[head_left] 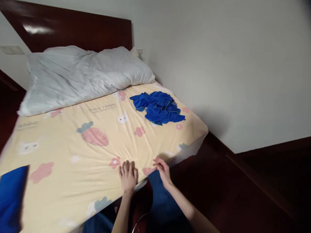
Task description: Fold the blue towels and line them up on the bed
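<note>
My left hand (128,176) lies flat on the yellow patterned bed sheet (73,142) near the bed's front edge, fingers stretched out together and holding nothing. My right hand (162,170) rests just to its right at the same edge, fingers loosely bent on the sheet, with nothing visible in them. A crumpled heap of blue cloths (159,107) lies on the far right side of the bed, well beyond both hands. A flat blue cloth (12,197) sits at the front left edge of the view.
A rumpled white duvet (80,72) lies across the head of the bed against a dark wooden headboard (80,30). A white wall (230,64) runs along the right side. Dark wood floor (230,194) lies to the right.
</note>
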`<action>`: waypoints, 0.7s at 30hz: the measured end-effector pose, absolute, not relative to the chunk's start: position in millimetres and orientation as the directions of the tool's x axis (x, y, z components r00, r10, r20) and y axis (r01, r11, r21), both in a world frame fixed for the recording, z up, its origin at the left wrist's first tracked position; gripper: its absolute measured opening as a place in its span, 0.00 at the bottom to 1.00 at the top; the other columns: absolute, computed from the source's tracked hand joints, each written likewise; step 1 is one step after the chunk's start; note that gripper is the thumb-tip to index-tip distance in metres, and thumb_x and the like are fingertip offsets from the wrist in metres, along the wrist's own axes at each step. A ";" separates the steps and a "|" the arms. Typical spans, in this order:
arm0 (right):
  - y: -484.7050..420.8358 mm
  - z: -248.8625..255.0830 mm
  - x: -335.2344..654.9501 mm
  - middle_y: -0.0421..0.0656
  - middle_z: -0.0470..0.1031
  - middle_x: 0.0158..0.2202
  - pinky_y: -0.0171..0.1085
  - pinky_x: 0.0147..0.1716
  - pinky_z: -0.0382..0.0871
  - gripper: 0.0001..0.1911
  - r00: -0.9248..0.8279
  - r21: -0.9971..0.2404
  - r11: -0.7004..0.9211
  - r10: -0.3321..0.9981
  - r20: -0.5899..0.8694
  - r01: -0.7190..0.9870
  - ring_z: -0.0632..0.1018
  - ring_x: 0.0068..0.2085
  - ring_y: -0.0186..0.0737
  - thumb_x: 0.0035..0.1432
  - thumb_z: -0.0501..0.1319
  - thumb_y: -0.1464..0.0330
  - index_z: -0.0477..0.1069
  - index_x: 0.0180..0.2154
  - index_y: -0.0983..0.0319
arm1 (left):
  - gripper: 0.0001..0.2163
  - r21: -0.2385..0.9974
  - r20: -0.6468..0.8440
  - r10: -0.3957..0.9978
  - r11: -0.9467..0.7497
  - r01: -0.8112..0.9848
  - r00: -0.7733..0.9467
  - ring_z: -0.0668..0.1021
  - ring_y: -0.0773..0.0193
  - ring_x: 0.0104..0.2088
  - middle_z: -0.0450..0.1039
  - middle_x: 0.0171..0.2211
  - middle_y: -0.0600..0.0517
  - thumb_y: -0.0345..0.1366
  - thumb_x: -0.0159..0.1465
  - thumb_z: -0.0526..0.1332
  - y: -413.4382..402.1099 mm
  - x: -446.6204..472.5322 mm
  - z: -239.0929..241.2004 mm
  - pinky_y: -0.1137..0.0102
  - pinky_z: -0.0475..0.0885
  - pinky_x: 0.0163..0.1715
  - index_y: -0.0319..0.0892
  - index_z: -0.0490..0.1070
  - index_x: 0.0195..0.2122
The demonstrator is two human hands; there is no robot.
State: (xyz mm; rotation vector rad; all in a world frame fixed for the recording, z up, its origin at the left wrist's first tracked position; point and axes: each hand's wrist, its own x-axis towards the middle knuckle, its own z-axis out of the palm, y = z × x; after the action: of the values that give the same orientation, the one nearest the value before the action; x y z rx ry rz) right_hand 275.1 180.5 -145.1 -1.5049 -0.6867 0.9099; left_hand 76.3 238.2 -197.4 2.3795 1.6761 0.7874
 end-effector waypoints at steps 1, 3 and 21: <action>207.5 -137.8 298.5 0.51 0.79 0.50 0.46 0.41 0.78 0.19 0.544 -0.994 -0.092 0.832 -0.106 -0.054 0.83 0.41 0.49 0.59 0.62 0.53 0.76 0.46 0.57 | 0.20 0.388 0.361 0.906 -0.359 0.849 0.219 0.66 0.42 0.66 0.68 0.62 0.37 0.35 0.66 0.56 236.9 84.7 -202.8 0.44 0.54 0.66 0.41 0.73 0.58; 269.5 -121.7 347.5 0.51 0.77 0.54 0.43 0.41 0.78 0.20 0.563 -1.000 0.003 0.826 -0.006 -0.014 0.83 0.41 0.45 0.59 0.60 0.55 0.73 0.49 0.58 | 0.21 0.384 0.384 0.898 -0.368 0.847 0.216 0.65 0.43 0.66 0.67 0.62 0.37 0.35 0.65 0.57 236.7 88.6 -212.2 0.44 0.54 0.67 0.41 0.72 0.60; 596.1 -68.7 566.5 0.43 0.78 0.41 0.36 0.33 0.78 0.27 0.590 -0.962 -0.172 0.763 -0.265 -0.210 0.79 0.30 0.32 0.57 0.58 0.72 0.67 0.59 0.56 | 0.43 0.245 0.513 0.819 -0.426 0.871 0.257 0.70 0.40 0.63 0.64 0.66 0.45 0.34 0.56 0.60 243.8 83.1 -238.9 0.42 0.60 0.65 0.59 0.49 0.73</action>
State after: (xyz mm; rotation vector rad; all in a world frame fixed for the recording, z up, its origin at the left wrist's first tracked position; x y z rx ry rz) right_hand 566.5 596.1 -68.7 -1.5075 -0.4898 0.9252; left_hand 83.1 243.8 -238.9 2.5585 1.7256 0.9519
